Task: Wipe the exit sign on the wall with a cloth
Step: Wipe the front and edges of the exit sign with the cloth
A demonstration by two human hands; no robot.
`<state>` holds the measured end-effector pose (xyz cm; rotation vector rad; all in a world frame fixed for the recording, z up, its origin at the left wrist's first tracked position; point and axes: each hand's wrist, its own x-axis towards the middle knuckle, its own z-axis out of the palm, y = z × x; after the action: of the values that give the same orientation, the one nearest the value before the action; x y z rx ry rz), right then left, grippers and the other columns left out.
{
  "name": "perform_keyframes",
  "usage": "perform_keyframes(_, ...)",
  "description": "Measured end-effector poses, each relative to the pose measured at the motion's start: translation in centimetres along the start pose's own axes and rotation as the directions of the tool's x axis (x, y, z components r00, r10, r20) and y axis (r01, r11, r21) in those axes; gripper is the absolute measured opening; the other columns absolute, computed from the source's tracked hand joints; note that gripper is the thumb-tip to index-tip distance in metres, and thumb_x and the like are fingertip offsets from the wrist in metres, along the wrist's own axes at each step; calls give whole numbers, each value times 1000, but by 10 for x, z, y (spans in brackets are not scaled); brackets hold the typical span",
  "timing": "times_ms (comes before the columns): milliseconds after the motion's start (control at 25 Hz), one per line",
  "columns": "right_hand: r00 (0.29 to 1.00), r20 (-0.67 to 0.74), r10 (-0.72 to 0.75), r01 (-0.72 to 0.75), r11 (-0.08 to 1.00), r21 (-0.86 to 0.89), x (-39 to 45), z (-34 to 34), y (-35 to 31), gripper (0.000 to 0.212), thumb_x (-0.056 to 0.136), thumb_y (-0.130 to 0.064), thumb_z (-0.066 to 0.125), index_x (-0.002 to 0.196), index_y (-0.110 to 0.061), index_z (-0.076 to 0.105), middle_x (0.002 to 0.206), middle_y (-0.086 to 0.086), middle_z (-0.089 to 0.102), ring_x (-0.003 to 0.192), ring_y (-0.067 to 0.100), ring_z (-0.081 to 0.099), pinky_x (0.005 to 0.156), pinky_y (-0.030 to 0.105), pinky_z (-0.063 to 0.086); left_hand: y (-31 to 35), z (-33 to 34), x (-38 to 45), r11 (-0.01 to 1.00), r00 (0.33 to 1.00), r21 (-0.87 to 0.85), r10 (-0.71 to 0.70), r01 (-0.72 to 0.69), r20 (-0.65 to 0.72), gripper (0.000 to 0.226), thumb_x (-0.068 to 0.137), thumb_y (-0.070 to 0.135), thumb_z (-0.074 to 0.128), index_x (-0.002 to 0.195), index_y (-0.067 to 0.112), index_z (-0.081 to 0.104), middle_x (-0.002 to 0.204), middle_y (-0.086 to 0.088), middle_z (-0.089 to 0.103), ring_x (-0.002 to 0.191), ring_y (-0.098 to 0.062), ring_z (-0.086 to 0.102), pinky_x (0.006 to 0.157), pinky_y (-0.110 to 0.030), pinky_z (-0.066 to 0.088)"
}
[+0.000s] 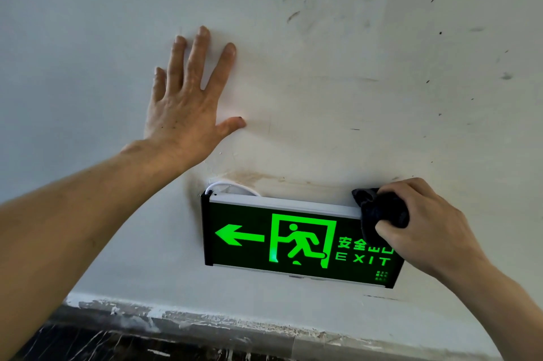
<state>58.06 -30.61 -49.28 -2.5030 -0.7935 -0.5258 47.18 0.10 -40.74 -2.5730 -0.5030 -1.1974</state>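
Low on the wall, just above the skirting (pixel 205 321), the lit green exit sign (pixel 293 243) hangs. At its upper right corner the right hand (pixel 423 222) grips a dark bunched cloth (pixel 379 210), pressed against the frame to wipe it. Farther up, the left hand (pixel 188 107) lies open and flat on the stained wall (pixel 367 81), likely bracing the person.

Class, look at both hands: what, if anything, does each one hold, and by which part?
The right hand holds a dark cloth, bunched in its fingers, against the exit sign's upper right corner. The left hand holds nothing; it lies flat on the wall.
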Motion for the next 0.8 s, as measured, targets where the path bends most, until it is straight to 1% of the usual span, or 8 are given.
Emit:
perform_keyframes(200,996,-20,-91,90,995,-32,-16,-6,-4,32,62,-19,69,92,-30,62,100,-8,60,80,26,60,67,29,37,0,1,0,1000,1000,-3,-2,2,11,99,82,58,58,151,32,-8,162,-5,-16,146,-31,-13,116,-56,10)
perform_keyframes(320,976,113,-184,187,982,-16,-40,-2,-2,35,57,-21,71,88,-33,62,94,-13,57,70,19,60,60,26,40,-1,1,1,1000,1000,-7,6,-6,4,99,82,58,59,151,32,-7,162,-6,-15,146,-32,-12,115,-56,10)
perform_keyframes(400,974,171,-149,138,988,71,-61,7,3,37,55,-24,65,87,-42,58,95,-17,55,71,13,60,60,25,43,-2,1,1,1000,1000,-7,8,-8,2,99,82,58,58,150,33,-7,162,-5,-15,147,-32,-12,115,-56,11)
perform_keyframes(480,998,21,-51,47,986,160,-77,14,12,45,51,-22,66,87,-46,53,98,-17,52,75,13,55,60,28,45,-2,2,1,1000,1000,4,6,-6,4,99,82,59,58,150,33,-9,161,-4,-16,147,-31,-12,115,-56,11)
perform_keyframes(560,981,-174,82,-41,973,226,-78,15,24,56,52,-10,75,88,-47,53,99,-16,49,77,12,52,66,32,43,-1,3,1,1000,1000,1,2,-2,5,98,82,59,57,150,34,-9,161,-3,-17,147,-30,-12,115,-55,10)
perform_keyframes(640,929,-328,174,-70,950,305,-71,11,33,55,59,-7,76,92,-45,53,101,-10,49,85,13,50,78,22,39,-1,3,1,1000,1000,-2,-2,2,0,98,82,59,57,149,34,-9,161,-3,-17,147,-30,-12,116,-56,10)
perform_keyframes(720,876,-404,265,-83,907,413,-59,6,37,45,67,-19,72,105,-36,55,111,3,52,99,15,50,84,13,36,-2,3,1,1000,1000,-7,-4,4,-4,98,82,58,58,149,34,-9,161,-2,-17,147,-30,-12,116,-55,10)
perform_keyframes(800,845,-433,314,-105,891,441,-46,5,37,51,73,-20,70,118,-34,51,123,8,50,107,15,48,87,29,41,-2,3,1,1000,1000,-10,-7,7,-3,98,82,58,58,149,34,-9,161,-2,-17,147,-30,-13,116,-55,9)
